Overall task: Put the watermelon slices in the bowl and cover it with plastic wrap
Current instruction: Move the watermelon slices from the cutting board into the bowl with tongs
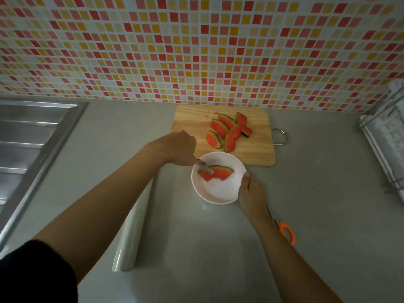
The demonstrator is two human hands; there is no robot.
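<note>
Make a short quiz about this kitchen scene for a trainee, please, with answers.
1. True or false: the bowl holds one watermelon slice.
2. What steadies the bowl's rim?
A. the left hand
B. the right hand
3. Where do the other slices lie?

Key:
1. True.
2. B.
3. On the cutting board, behind the bowl.

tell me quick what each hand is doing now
Left hand: closed on a watermelon slice, in the bowl.
Right hand: gripping the bowl's rim.
</note>
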